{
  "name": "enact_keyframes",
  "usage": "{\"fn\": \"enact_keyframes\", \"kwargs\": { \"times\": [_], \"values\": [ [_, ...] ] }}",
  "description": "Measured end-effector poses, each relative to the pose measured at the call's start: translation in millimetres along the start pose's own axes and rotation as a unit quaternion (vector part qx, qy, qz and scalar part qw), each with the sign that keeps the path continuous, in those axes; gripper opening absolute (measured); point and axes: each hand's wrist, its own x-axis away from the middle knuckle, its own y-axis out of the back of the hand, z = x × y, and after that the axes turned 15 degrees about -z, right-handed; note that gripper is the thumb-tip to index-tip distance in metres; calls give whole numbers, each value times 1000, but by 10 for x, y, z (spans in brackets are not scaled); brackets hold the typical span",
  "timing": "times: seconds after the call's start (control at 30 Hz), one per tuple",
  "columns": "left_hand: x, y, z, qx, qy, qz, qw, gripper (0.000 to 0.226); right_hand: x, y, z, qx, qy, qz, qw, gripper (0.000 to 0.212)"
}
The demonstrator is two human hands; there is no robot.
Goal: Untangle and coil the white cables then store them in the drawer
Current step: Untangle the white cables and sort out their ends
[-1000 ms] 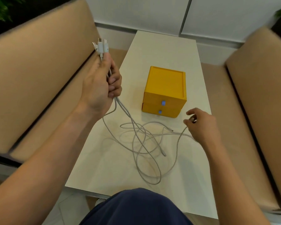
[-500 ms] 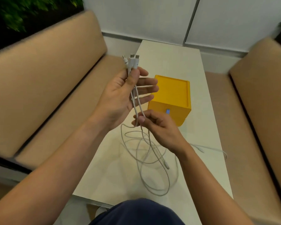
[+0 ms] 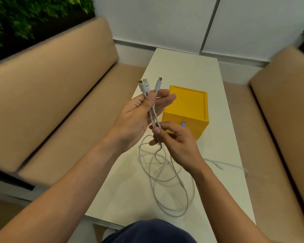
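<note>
"White cables: position and grip?" (Inspector)

"Plug ends stand above the left hand, whose thumb pins the strands against its fingers; the right hand pinches the same strands just below; the remainder lies looped and crossed on the white table, near the yellow drawer box, its visible drawer closed." (Assistant)

"Recommended method?" (Inspector)

"Hold the plugs fast with the left; run the right pinch down one strand only, lifting it clear at each crossing; hard pulling would likely tighten the loops." (Assistant)
</note>
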Motion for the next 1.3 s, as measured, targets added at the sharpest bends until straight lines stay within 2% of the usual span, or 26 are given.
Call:
{"fn": "enact_keyframes", "kwargs": {
  "times": [0.2,0.43,0.5,0.57,0.63,0.73,0.8,0.87,0.93,1.0,1.13,1.23,1.3],
  "values": [
    [-9,39,-31,-87,-22,5,996,22,-16,-2,20,-15,-19,-23,999,14],
    [-62,68,-269,-14,-70,-92,993,27,-169,267,-16,118,33,-2,992,12],
    [-89,75,-369,4,-95,-108,990,28,-204,363,-57,205,90,0,975,10],
    [-135,100,-504,35,-123,-127,984,28,-244,461,-146,313,129,29,941,12],
    [-178,152,-664,65,-159,-141,975,29,-260,554,-278,391,118,46,912,14],
    [-204,279,-853,54,-217,-148,963,27,-237,707,-374,468,48,27,882,24],
    [-209,336,-889,27,-239,-145,960,27,-219,806,-352,434,-7,2,901,36],
    [-223,341,-851,-4,-229,-159,960,27,-206,854,-251,328,-45,-49,942,41],
    [-227,306,-764,-30,-203,-179,962,27,-215,858,-132,244,-35,-118,962,44],
    [-223,255,-658,-52,-176,-194,964,27,-228,857,6,180,-23,-153,971,46],
    [-211,177,-507,-84,-139,-192,968,27,-256,854,246,10,-53,-120,991,14],
    [-199,144,-442,-94,-131,-170,972,29,-246,804,301,-66,-61,-66,994,22],
    [-193,121,-421,-92,-131,-166,973,33,-182,749,241,-14,-49,-4,999,22]
  ]
}}
